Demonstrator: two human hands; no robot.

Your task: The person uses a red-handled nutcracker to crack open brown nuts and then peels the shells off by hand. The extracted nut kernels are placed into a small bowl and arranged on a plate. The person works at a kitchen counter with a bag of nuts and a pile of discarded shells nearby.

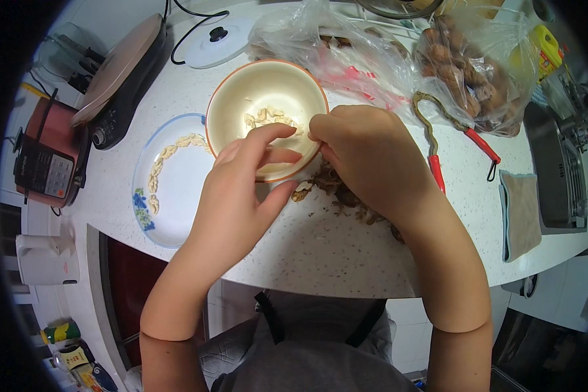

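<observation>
A cream bowl with an orange rim (230, 88) overlaps the right side of a white plate with a blue edge (176, 228). Pale peeled walnut pieces (269, 116) lie in the bowl, and more walnut kernels (158, 169) form a curved row on the plate. My left hand (247, 181) reaches over the bowl's near rim, fingers apart, thumb beside an unpeeled walnut piece (301, 192) on the counter. At the bowl's right rim, my right hand (367, 152) is curled with its fingertips together; whether it pinches something is hidden. Walnut shell bits (330, 181) lie beneath it.
Behind the bowl lie a plastic bag (333, 54) and a bag of walnuts (470, 73). A red-handled nutcracker (436, 122) lies right of my right hand. Farther right are a folded cloth (521, 213) and a sink (561, 181); an electric griddle (127, 73) stands left.
</observation>
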